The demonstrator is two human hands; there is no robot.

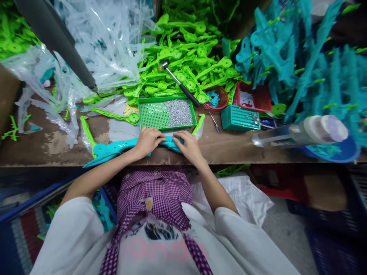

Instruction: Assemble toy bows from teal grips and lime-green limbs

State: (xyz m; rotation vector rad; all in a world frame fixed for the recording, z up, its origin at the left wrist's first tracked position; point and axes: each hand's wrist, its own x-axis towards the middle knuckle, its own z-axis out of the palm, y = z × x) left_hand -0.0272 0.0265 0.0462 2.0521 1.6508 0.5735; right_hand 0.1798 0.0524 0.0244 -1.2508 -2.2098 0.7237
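A long teal plastic part (114, 148) lies across the front edge of the wooden workbench (229, 147). My left hand (147, 141) is closed over its middle. My right hand (187, 145) presses down on its right end, fingers curled on it. Just beyond my hands stands a green tray (151, 114) holding several small silver screws (179, 112). A green plastic part (87, 135) lies under the teal one at the left.
A hammer (179, 82) rests on a heap of green parts (183, 49). Teal parts (301, 61) pile up at the right, clear plastic bags (100, 42) at the left. A teal basket (240, 117), red baskets (254, 97), a screwdriver (214, 122), a bottle (304, 131) and a hanging grey tool (57, 42).
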